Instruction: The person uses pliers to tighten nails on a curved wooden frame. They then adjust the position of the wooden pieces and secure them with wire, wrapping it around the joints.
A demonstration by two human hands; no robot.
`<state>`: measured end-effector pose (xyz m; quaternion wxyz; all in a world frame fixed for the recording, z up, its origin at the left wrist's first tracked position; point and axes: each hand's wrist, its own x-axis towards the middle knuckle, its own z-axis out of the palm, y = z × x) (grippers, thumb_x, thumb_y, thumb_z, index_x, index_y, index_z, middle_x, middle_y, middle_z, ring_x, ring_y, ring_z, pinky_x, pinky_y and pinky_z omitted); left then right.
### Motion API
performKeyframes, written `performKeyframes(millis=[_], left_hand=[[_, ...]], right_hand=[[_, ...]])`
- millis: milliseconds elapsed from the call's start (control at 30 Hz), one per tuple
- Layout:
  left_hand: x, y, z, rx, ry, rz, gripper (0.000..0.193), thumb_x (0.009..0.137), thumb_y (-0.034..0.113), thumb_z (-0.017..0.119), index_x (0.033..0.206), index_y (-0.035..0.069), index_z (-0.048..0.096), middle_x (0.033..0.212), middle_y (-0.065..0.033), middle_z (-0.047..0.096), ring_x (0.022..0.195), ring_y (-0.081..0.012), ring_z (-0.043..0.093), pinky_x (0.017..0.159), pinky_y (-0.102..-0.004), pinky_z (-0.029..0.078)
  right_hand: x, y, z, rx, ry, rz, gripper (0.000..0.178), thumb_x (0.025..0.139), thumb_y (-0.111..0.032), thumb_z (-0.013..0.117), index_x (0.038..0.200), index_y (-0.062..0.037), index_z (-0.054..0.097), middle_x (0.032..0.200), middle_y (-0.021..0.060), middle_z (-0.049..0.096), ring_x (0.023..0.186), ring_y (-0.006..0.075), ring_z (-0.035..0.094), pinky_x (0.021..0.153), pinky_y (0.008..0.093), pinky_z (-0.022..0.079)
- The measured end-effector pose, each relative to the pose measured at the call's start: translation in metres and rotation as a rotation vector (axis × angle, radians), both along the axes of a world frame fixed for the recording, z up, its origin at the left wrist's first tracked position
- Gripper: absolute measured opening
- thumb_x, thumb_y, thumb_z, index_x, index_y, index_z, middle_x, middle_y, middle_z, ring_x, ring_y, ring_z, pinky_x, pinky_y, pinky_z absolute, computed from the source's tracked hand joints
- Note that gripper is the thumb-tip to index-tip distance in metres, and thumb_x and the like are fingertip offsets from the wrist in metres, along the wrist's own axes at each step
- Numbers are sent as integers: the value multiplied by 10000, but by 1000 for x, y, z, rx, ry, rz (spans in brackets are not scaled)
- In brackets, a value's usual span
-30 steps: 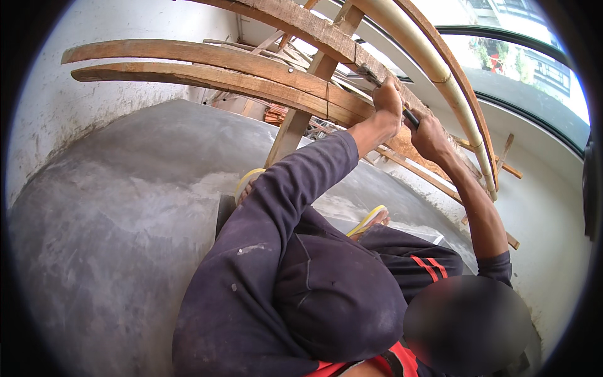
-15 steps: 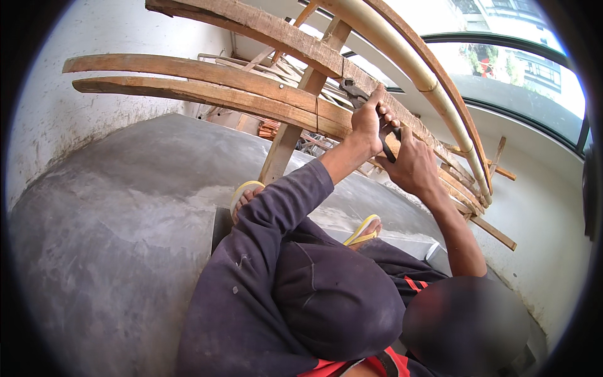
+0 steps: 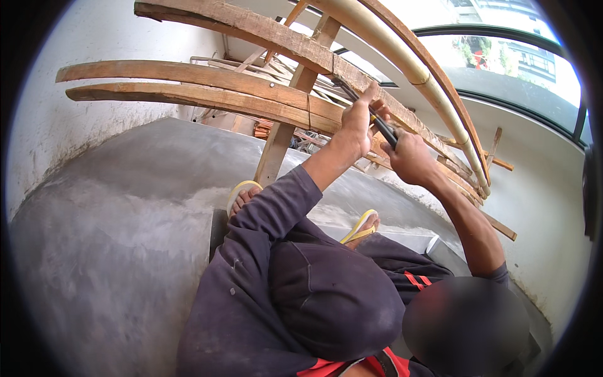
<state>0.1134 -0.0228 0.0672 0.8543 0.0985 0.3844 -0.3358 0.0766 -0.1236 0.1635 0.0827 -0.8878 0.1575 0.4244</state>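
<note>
Pliers (image 3: 382, 127), 1 pr.: L hand (image 3: 358, 122) round middle, R hand (image 3: 411, 157) wrapped on handle end. Tip just past grip, nr. wire tie (image 3: 333, 63) on beam (image 3: 276, 41); I read wire-working step, next needs steady hold.

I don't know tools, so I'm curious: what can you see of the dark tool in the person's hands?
The dark tool looks slim from here, with a black lower end, a small yellow mark and a metallic-looking front. It slants up leftward, gripped midway by the left hand and lower down by the right hand. Its tip is near the rough plank; contact is unclear.
</note>
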Motion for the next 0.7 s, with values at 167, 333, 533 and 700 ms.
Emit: performKeyframes(millis=[167, 333, 533, 700], left_hand=[[12, 1, 3, -66, 25, -25, 382, 826, 408, 717, 693, 134, 487, 632, -13, 512, 636, -172, 560, 604, -293, 504], [-2, 11, -33, -688, -150, 211, 360, 837, 466, 675, 643, 180, 571, 570, 70, 540, 555, -82, 553, 562, -259, 488], [-6, -1, -24, -465, -68, 137, 321, 811, 438, 721, 715, 157, 599, 610, 14, 543, 586, -124, 562, 634, -331, 527], [14, -13, 21, -171, 79, 63, 338, 857, 369, 687, 777, 117, 476, 661, -18, 479, 602, -170, 516, 608, -359, 523]], right_hand=[[-18, 39, 10, -309, -369, 414, 386, 833, -272, 626, 931, 77, 496, 718, 254, 625, 714, 370, 670, 616, 426, 536], [2, 37, 27, 596, 55, -349, 322, 858, -255, 659, 966, 10, 513, 753, 116, 605, 653, 212, 639, 571, 347, 533], [2, 21, 14, 8, 59, 80, 265, 825, -205, 636, 891, 39, 555, 646, 175, 609, 582, 272, 611, 568, 414, 485], [5, 11, 15, -388, -385, 509, 232, 761, -83, 551, 954, 48, 553, 702, 220, 651, 665, 358, 671, 612, 438, 528]])
